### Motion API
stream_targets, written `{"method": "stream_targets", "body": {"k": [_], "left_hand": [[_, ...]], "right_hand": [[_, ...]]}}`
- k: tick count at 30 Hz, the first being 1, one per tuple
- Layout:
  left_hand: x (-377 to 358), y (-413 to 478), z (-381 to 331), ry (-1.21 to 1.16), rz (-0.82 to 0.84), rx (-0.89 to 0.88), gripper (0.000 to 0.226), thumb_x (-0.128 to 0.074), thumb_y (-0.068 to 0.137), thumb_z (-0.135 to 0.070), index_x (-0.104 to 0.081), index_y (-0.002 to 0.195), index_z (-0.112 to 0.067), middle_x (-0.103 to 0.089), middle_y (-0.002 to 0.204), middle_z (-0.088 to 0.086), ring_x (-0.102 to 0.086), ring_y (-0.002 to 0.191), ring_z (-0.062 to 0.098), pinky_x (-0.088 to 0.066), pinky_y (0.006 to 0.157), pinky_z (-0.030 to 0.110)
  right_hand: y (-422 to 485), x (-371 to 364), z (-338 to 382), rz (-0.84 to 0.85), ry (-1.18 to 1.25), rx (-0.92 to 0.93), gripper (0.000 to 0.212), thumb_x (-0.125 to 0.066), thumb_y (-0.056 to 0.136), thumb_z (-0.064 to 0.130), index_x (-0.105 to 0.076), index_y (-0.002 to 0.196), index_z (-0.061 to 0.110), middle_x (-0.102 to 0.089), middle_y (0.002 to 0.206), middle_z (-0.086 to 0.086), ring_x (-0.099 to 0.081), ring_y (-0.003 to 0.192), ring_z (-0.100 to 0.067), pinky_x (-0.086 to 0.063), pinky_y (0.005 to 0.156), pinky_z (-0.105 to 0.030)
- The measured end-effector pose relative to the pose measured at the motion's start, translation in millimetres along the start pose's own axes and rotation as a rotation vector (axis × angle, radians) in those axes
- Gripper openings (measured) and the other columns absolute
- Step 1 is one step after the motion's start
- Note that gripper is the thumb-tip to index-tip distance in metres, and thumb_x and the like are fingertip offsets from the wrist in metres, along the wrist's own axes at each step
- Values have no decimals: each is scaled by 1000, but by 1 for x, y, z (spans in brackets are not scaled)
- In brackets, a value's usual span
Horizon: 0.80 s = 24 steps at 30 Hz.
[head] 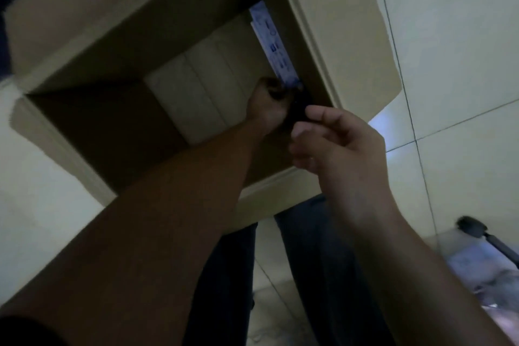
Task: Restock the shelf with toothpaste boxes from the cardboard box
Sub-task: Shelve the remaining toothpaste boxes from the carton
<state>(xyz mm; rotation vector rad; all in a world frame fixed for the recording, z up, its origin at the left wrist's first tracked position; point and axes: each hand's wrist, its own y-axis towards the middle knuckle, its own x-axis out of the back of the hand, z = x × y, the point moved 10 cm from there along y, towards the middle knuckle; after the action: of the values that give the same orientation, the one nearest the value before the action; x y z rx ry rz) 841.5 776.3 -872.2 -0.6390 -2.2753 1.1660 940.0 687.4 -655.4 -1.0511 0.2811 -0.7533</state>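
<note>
Right hand (337,149) loosely curled, empty; left hand (268,104) gripping toothpaste box (273,45) | cardboard box (84,45) | tiled floor (463,50)

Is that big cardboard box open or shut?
Open: the brown cardboard box has its flaps spread, and the left hand reaches inside.

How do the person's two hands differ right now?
The left hand reaches deep inside the cardboard box, closed on the blue-and-white toothpaste box; the right hand hovers above the rim, loosely curled and holding nothing. Both are bare.
</note>
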Motion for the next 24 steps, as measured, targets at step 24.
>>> {"method": "stream_targets", "body": {"k": [24], "left_hand": [[65,-163,-39,-596,276,292,32,-55,64,-4,-64,92,9,-65,95,19,-65,87,26,-55,82,34]], "right_hand": [[-14,-26,-28,79,-74,-103,42,-82,82,38,-60,117,28,-72,111,-1,-72,99,-25,-58,90,-55]]}}
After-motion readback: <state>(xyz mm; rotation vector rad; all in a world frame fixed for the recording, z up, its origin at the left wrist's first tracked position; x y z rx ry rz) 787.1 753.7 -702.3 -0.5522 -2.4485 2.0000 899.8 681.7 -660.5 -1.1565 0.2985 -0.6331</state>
